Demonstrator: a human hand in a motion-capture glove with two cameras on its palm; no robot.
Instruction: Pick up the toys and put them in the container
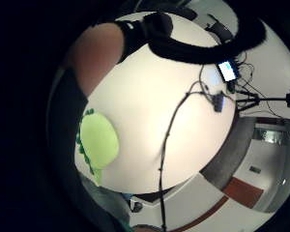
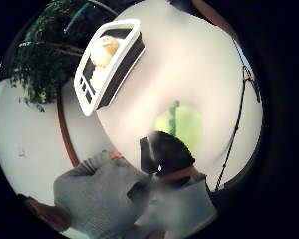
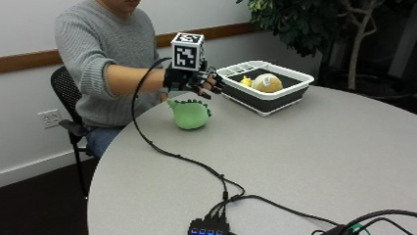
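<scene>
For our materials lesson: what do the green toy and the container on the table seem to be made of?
Green toy: probably soft plush fabric, matte, with a rounded stuffed shape and darker green spikes. Container: likely hard plastic, with a smooth white rim and dark walls, moulded slots along one end.

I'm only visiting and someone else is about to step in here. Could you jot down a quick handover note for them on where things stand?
Gloved right hand: raised above the table, fingers loosely curled, holding nothing.
Green plush dinosaur: lying on the round table, just below the hand, short of the container.
Container, black with a white rim: on the table beyond the dinosaur, already holding a yellow-orange plush toy and a small yellow toy.
Done: those two toys are in.
Left: pick up the dinosaur and put it in the container.
</scene>
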